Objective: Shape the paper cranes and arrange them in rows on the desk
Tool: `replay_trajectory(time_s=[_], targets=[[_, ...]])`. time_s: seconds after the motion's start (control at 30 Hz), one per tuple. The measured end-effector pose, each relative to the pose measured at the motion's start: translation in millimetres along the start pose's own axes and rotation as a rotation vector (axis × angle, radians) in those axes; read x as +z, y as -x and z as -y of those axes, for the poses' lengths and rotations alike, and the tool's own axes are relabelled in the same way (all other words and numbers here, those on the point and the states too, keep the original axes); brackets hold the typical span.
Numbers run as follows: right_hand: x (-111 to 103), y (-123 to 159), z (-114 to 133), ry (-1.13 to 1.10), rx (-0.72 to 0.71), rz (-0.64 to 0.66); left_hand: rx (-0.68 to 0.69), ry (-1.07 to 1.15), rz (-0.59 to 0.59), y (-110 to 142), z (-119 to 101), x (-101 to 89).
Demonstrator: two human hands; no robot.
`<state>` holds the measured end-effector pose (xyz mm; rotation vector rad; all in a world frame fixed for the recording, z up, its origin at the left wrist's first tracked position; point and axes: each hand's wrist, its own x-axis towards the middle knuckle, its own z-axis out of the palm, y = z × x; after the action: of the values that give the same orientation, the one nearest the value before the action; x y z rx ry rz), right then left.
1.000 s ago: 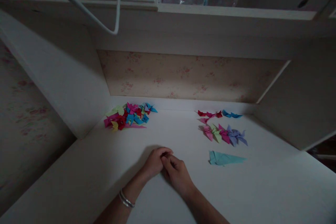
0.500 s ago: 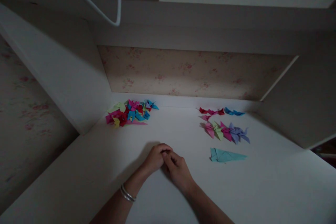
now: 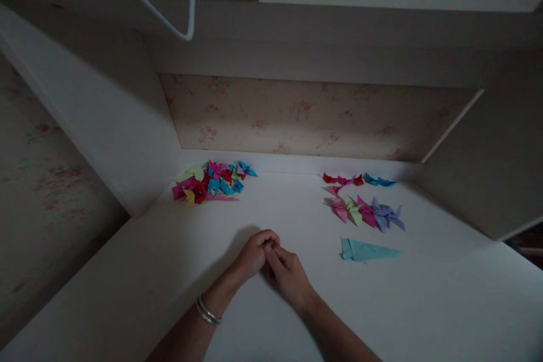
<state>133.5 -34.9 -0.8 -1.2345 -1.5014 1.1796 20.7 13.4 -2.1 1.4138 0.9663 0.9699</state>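
Near the middle of the white desk [image 3: 271, 317], my left hand [image 3: 254, 251] and my right hand [image 3: 291, 277] meet, touching at the fingers. Both are closed, the left with its fingers curled over and the right with its thumb pressed against them. Whatever lies between them, if anything, is hidden. To the right lies a long, folded teal paper [image 3: 367, 250], apart from the hands. Behind it several folded paper cranes [image 3: 384, 215] in pink, green and purple lie in a row.
A heap of colourful folded papers [image 3: 216, 181] lies at the back left. Red and blue folded papers [image 3: 379, 180] lie along the back right. Overhead are a shelf [image 3: 382, 0] and a bent white rod [image 3: 189, 22]; side panels flank the desk.
Hardly anything differs. The hands stay together in the same place, with a very slight shift of the fingers, and the view has moved a little.
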Motion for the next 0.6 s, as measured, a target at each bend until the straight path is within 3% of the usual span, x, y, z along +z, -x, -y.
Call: replay_trajectory(time_s=[0.37,0.6], targets=[[0.8,0.9,3.6,-0.021,0.005,0.017,-0.020,0.003,-0.005,-0.8,3.3,-0.8],[-0.2,1.6,4.1,0.028,-0.009,0.025,0.036,-0.061,0.014,-2.4,11.3,-4.2]])
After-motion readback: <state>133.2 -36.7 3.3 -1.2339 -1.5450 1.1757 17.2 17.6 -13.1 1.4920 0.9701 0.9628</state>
